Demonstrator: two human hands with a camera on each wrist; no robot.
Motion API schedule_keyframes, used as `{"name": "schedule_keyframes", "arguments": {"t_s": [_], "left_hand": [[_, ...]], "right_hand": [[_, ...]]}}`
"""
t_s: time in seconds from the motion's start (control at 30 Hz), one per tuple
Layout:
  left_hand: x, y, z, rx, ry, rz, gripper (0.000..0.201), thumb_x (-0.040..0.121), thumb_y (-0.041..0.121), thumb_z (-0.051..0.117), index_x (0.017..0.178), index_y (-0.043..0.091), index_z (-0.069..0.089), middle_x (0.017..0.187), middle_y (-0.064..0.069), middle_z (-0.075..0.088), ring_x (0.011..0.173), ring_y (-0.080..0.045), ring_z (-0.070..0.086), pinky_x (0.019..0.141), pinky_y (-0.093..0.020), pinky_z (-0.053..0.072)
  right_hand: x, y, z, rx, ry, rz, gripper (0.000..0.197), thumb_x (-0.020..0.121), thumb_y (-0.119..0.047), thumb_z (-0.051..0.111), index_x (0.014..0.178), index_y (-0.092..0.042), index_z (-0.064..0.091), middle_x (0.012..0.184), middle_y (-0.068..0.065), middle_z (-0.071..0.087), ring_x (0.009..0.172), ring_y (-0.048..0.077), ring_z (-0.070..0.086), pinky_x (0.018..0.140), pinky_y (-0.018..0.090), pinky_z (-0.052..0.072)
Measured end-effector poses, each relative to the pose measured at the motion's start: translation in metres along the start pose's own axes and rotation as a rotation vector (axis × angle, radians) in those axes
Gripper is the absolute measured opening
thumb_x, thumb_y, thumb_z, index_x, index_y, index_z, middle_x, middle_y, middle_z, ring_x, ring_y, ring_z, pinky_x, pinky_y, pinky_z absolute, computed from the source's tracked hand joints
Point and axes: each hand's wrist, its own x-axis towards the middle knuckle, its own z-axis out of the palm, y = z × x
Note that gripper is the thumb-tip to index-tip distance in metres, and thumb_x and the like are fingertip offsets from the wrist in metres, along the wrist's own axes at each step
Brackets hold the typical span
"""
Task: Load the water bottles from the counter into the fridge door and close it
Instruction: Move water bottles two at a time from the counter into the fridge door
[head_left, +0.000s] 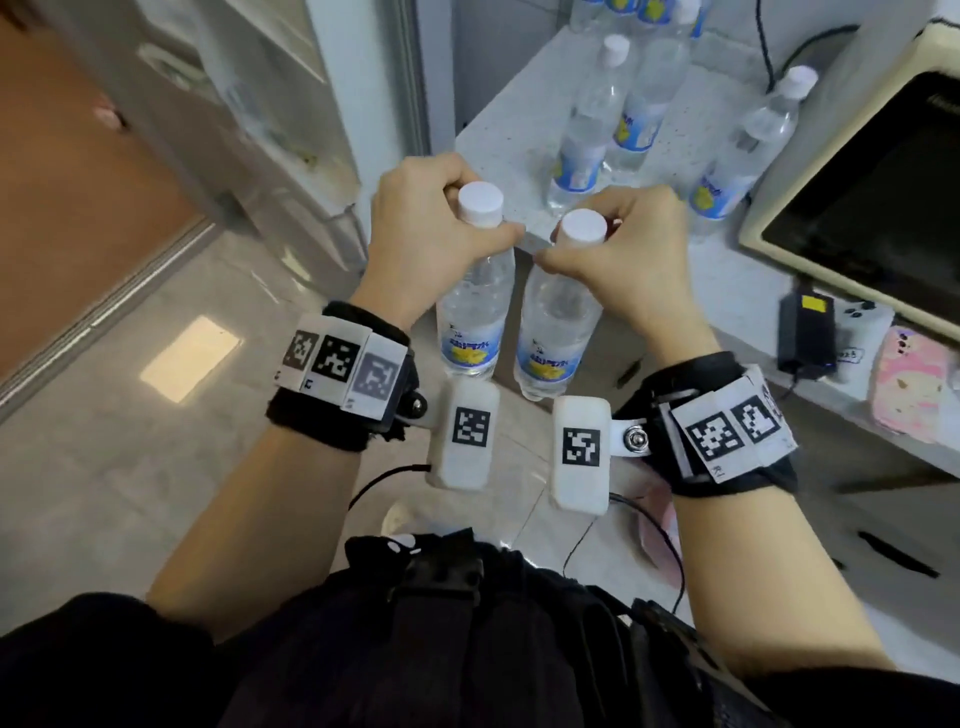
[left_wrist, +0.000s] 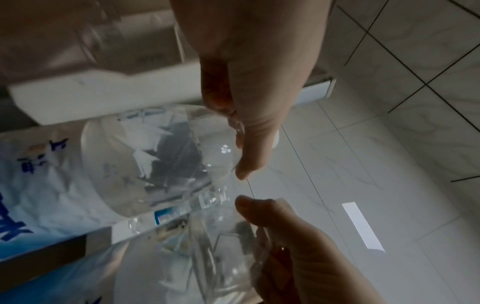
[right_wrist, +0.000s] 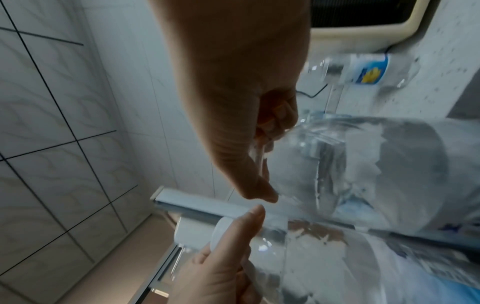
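Note:
My left hand (head_left: 441, 218) grips the neck of a clear water bottle (head_left: 475, 306) with a white cap and blue-yellow label. Beside it my right hand (head_left: 613, 244) grips the neck of a second bottle (head_left: 553, 332) of the same kind. Both bottles hang upright in the air, side by side, just off the counter's corner. In the left wrist view my left hand (left_wrist: 249, 115) holds its bottle (left_wrist: 145, 156); in the right wrist view my right hand (right_wrist: 249, 133) holds its bottle (right_wrist: 350, 168). Several more bottles (head_left: 587, 140) stand on the speckled counter (head_left: 727, 291). The open fridge door (head_left: 291, 119) is at the upper left.
A cream microwave (head_left: 857, 197) sits on the counter at the right. A black power adapter (head_left: 805, 332) and phones (head_left: 909, 384) lie near the counter's front edge. Tiled floor (head_left: 130, 441) spreads below and to the left.

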Motion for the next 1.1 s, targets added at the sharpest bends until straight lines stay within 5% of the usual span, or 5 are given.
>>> {"name": "schedule_keyframes", "arguments": {"t_s": [0.2, 0.33, 0.6, 0.93, 1.1], "left_hand": [[-0.008, -0.047, -0.079, 0.027, 0.071, 0.013, 0.033, 0.058, 0.033, 0.084, 0.069, 0.019, 0.056, 0.063, 0.003, 0.054, 0.054, 0.002, 0.039, 0.051, -0.012, 0.030], [0.002, -0.082, -0.132, 0.047, 0.065, 0.027, 0.034, 0.059, 0.040, 0.080, 0.070, 0.021, 0.055, 0.062, 0.011, 0.052, 0.060, -0.010, 0.045, 0.060, -0.028, 0.037], [0.047, -0.132, -0.211, 0.029, 0.083, 0.113, 0.032, 0.068, 0.035, 0.078, 0.076, 0.019, 0.052, 0.065, 0.014, 0.047, 0.067, -0.009, 0.043, 0.064, -0.028, 0.036], [0.142, -0.145, -0.233, -0.055, 0.127, 0.322, 0.034, 0.074, 0.033, 0.073, 0.080, 0.007, 0.053, 0.068, 0.015, 0.044, 0.062, -0.002, 0.038, 0.062, -0.016, 0.032], [0.179, -0.160, -0.216, -0.107, 0.113, 0.381, 0.039, 0.074, 0.033, 0.073, 0.084, 0.000, 0.055, 0.074, 0.013, 0.045, 0.069, -0.003, 0.039, 0.062, -0.013, 0.031]], "right_hand": [[-0.007, -0.053, 0.079, 0.045, -0.065, -0.098, 0.025, 0.052, -0.021, 0.072, 0.064, 0.000, 0.066, 0.072, 0.024, 0.068, 0.063, 0.013, 0.050, 0.057, 0.032, 0.043], [-0.007, -0.091, 0.130, 0.081, -0.009, -0.097, 0.026, 0.054, -0.021, 0.073, 0.063, 0.003, 0.064, 0.066, 0.026, 0.061, 0.061, 0.011, 0.045, 0.055, 0.025, 0.033], [0.013, -0.153, 0.196, 0.117, 0.163, -0.154, 0.015, 0.062, -0.022, 0.076, 0.070, -0.013, 0.068, 0.069, 0.001, 0.063, 0.062, 0.006, 0.055, 0.057, 0.018, 0.041], [0.084, -0.189, 0.220, 0.109, 0.434, -0.358, 0.025, 0.069, -0.025, 0.073, 0.073, -0.003, 0.064, 0.074, 0.012, 0.063, 0.067, 0.014, 0.054, 0.061, 0.022, 0.039], [0.106, -0.176, 0.238, 0.056, 0.470, -0.373, 0.027, 0.072, -0.025, 0.076, 0.076, -0.001, 0.064, 0.077, 0.020, 0.064, 0.068, 0.013, 0.052, 0.070, 0.003, 0.034]]}}
